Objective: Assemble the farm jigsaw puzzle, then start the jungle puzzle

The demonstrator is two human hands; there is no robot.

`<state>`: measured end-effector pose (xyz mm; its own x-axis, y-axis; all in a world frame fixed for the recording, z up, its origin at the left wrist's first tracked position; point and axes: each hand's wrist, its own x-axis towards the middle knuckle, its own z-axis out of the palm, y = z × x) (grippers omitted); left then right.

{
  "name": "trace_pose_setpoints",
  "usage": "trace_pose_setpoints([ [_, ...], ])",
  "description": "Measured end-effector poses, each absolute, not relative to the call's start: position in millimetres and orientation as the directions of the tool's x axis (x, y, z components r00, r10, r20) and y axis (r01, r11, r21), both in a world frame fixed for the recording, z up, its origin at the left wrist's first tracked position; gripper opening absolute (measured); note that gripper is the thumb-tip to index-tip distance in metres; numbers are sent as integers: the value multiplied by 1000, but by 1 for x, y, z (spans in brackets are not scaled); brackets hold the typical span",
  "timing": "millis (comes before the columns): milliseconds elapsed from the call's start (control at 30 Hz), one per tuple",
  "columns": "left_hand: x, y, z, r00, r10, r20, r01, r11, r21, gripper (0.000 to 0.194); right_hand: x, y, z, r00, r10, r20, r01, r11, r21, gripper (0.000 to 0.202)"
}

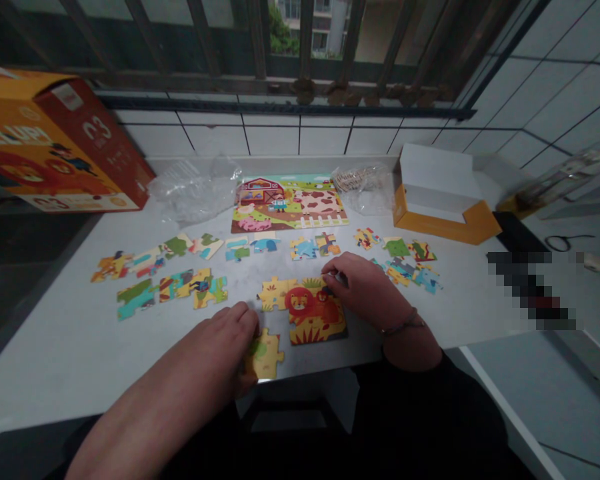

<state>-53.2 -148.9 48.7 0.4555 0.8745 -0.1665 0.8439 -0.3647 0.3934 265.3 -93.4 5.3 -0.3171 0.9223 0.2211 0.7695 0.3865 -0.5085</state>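
Observation:
A yellow puzzle piece [265, 355] with a green patch is held by my left hand [233, 340] at the table's front edge, its fingers closed on the piece's left side. Joined lion puzzle pieces [316, 312] lie flat in front of me, with a yellow piece [275, 293] against their left side. My right hand [353, 283] rests at the upper right corner of the lion pieces, its fingers curled together. Whatever may be between those fingertips is too small to make out.
Loose puzzle pieces [210, 290] lie at the left, more pieces [405, 270] at the right. Behind them are a farm picture [290, 203], clear plastic bags [195, 190] and an open orange-white box [440, 223]. A large orange box [55, 147] stands back left.

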Motion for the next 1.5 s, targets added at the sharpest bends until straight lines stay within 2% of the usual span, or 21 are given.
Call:
trace_pose_setpoints([
  [133, -44, -144, 51, 433, 880, -196, 865, -344, 366, 52, 266, -93, 5, -321, 920, 224, 762, 391, -516, 10],
  [300, -31, -135, 53, 419, 877, -235, 888, -341, 307, 44, 265, -94, 7, -318, 923, 218, 766, 386, -514, 10],
  [600, -33, -135, 50, 497, 845, -196, 848, -424, 319, 47, 264, -94, 7, -315, 924, 217, 775, 383, -503, 10],
  [767, -29, -131, 55, 547, 815, -191, 818, -471, 330, 38, 264, -94, 7, -320, 924, 211, 776, 384, -500, 11],
  [900, -27, -129, 45, 637, 761, -126, 743, -561, 366, 30, 264, -94, 7, -316, 922, 222, 779, 386, -494, 10],
  [1100, -29, -131, 35, 643, 749, -164, 758, -588, 283, 18, 264, -95, 7, -316, 925, 209, 783, 379, -493, 8],
  [1200, -26, -132, 38, 645, 751, -140, 754, -595, 279, 18, 265, -96, 11, -312, 927, 208, 791, 374, -485, 9],
  [1333, -16, -133, 41, 673, 731, -114, 722, -616, 315, 21, 280, -97, 24, -178, 961, 213, 862, 256, -438, 18],
  [1500, -8, -133, 38, 684, 709, -170, 725, -634, 272, 19, 321, -102, 38, 147, 974, 172, 940, -84, -331, 23],
])
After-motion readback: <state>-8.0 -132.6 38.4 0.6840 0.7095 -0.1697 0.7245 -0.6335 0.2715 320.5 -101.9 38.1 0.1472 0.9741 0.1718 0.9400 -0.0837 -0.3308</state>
